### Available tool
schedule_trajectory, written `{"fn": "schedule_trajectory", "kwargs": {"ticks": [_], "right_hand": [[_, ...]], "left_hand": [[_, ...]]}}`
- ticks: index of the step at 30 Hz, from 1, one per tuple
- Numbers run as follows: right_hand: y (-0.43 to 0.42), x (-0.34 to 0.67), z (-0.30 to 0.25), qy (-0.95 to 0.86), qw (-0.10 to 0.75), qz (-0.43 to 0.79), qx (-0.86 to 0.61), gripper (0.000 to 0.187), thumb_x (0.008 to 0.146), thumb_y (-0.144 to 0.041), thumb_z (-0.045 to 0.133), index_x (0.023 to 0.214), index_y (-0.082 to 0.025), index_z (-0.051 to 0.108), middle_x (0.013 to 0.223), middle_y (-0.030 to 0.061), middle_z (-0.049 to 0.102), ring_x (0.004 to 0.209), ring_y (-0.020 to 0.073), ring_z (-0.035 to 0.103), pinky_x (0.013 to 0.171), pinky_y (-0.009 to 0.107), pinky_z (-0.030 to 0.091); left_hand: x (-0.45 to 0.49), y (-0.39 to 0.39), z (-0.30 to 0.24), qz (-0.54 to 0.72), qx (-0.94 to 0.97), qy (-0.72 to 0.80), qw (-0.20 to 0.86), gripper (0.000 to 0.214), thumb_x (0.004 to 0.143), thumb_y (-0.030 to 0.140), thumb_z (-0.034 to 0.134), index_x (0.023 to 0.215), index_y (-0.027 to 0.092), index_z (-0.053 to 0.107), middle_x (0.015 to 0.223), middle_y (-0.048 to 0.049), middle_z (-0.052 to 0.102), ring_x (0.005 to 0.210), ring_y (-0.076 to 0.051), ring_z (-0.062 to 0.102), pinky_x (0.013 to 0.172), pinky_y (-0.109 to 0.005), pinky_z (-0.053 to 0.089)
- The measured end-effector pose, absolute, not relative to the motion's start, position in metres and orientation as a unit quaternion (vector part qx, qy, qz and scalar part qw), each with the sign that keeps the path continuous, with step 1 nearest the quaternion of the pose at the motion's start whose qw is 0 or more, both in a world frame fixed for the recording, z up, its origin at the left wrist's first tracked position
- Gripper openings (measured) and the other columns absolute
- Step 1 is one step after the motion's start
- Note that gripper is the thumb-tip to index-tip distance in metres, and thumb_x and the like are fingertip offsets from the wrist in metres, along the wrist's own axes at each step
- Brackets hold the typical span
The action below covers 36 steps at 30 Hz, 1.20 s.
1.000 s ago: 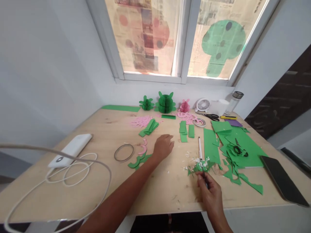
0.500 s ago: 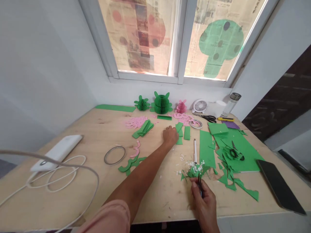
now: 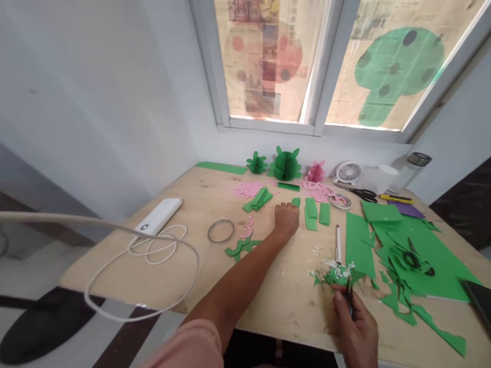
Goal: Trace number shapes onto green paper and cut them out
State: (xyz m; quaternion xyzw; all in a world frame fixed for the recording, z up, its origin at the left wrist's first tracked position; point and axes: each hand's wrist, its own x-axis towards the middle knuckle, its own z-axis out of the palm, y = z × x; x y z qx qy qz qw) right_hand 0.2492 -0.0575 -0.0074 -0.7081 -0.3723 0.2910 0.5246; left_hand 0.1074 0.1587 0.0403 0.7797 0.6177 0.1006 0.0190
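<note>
My left hand [image 3: 287, 221] reaches across the middle of the table with its fingers curled. A small green paper piece [image 3: 295, 202] shows at its far right side, seemingly in the fingers. Just right of it lie other folded green paper pieces [image 3: 311, 208]. My right hand [image 3: 356, 319], near the front edge, is closed around a slim dark pointed tool [image 3: 349, 297], whose kind I cannot make out. Beyond its tip sits a heap of green and white paper scraps [image 3: 338, 273], touching a white pen [image 3: 338, 244].
Pink paper cutouts [image 3: 247, 189], green folded strips [image 3: 259, 200] and paper figures [image 3: 285, 163] lie toward the wall. Black scissors [image 3: 366, 195] and a yellow cutter [image 3: 396, 198] lie right. A metal ring [image 3: 221, 231], power bank [image 3: 160, 217] and cable [image 3: 198, 271] occupy the left.
The view has turned left, so the table appears further right. My left hand has drawn leftward from the group of green pieces with one piece. My right hand keeps its hold beside the scraps.
</note>
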Motion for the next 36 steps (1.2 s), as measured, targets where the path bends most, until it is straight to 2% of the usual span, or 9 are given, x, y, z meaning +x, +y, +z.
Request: {"fn": "schedule_trajectory", "kwargs": {"ticks": [2,4,10,12,15,21,26,31,36], "right_hand": [[-0.057,0.252,-0.009,-0.383,0.519,0.300,-0.703,0.046,0.073,-0.056,0.068,0.094,-0.016,0.075,0.066,0.0030,0.066,0.065,0.0217,0.061,0.060,0.029,0.050],[-0.056,0.255,-0.010,-0.375,0.536,0.306,-0.692,0.047,0.072,-0.056,0.068,0.092,-0.014,0.075,0.070,0.0048,0.068,0.063,0.0212,0.061,0.057,0.029,0.049],[-0.055,0.259,-0.012,-0.388,0.550,0.304,-0.674,0.045,0.071,-0.055,0.069,0.088,-0.013,0.075,0.063,0.0028,0.065,0.059,0.0199,0.058,0.053,0.028,0.047],[-0.055,0.260,-0.014,-0.391,0.562,0.303,-0.663,0.046,0.071,-0.055,0.069,0.089,-0.013,0.074,0.063,0.0023,0.064,0.059,0.0195,0.058,0.054,0.028,0.047],[-0.054,0.260,-0.016,-0.394,0.570,0.299,-0.656,0.047,0.071,-0.055,0.068,0.090,-0.012,0.074,0.063,0.0016,0.063,0.060,0.0184,0.057,0.055,0.027,0.045],[-0.054,0.257,-0.010,-0.420,0.573,0.303,-0.635,0.046,0.071,-0.053,0.069,0.093,-0.013,0.072,0.064,0.0002,0.061,0.062,0.0172,0.054,0.058,0.026,0.043],[-0.054,0.259,-0.010,-0.422,0.574,0.286,-0.641,0.050,0.070,-0.056,0.068,0.094,-0.012,0.073,0.061,0.0002,0.060,0.057,0.0159,0.051,0.052,0.026,0.040],[-0.054,0.260,-0.016,-0.399,0.572,0.309,-0.646,0.056,0.071,-0.058,0.069,0.102,-0.011,0.073,0.060,0.0006,0.060,0.051,0.0138,0.048,0.046,0.025,0.039],[-0.053,0.259,-0.016,-0.377,0.573,0.320,-0.653,0.057,0.070,-0.058,0.071,0.104,-0.012,0.072,0.057,-0.0003,0.060,0.045,0.0124,0.043,0.039,0.024,0.035]], "left_hand": [[0.100,0.142,0.040,0.113,0.781,0.614,0.016,0.024,0.093,0.024,0.055,0.109,0.008,0.063,0.110,-0.0179,0.064,0.109,-0.029,0.059,0.093,-0.049,0.047],[0.096,0.118,0.037,0.130,0.793,0.595,0.015,0.024,0.092,0.023,0.052,0.106,0.008,0.065,0.106,-0.0193,0.066,0.109,-0.031,0.057,0.094,-0.050,0.043],[0.060,0.033,0.025,0.185,0.810,0.557,0.008,0.023,0.093,0.024,0.048,0.082,0.020,0.069,0.097,-0.0065,0.070,0.101,-0.021,0.060,0.094,-0.038,0.044],[0.036,0.013,0.019,0.210,0.780,0.590,-0.008,0.020,0.091,0.021,0.049,0.097,0.022,0.069,0.113,-0.0065,0.068,0.112,-0.023,0.057,0.099,-0.041,0.042],[-0.002,-0.005,0.010,0.238,0.719,0.652,-0.032,0.040,0.088,0.021,0.051,0.127,0.018,0.058,0.136,-0.0144,0.056,0.128,-0.033,0.047,0.105,-0.054,0.038],[-0.025,0.002,-0.008,0.302,0.656,0.691,0.007,0.047,0.085,0.021,0.052,0.131,0.012,0.053,0.136,-0.0211,0.053,0.128,-0.036,0.048,0.104,-0.055,0.041],[-0.015,0.004,-0.012,0.372,0.636,0.674,0.054,0.046,0.086,0.017,0.048,0.132,0.015,0.053,0.141,-0.0168,0.051,0.133,-0.030,0.046,0.106,-0.049,0.044],[-0.024,-0.033,-0.005,0.448,0.611,0.646,0.093,0.031,0.092,0.023,0.042,0.106,0.019,0.069,0.119,-0.0095,0.068,0.120,-0.024,0.058,0.105,-0.044,0.046],[-0.017,-0.072,0.009,0.509,0.579,0.621,0.142,0.043,0.099,0.034,0.032,0.093,0.019,0.072,0.101,-0.0081,0.073,0.104,-0.021,0.066,0.094,-0.037,0.053]]}}
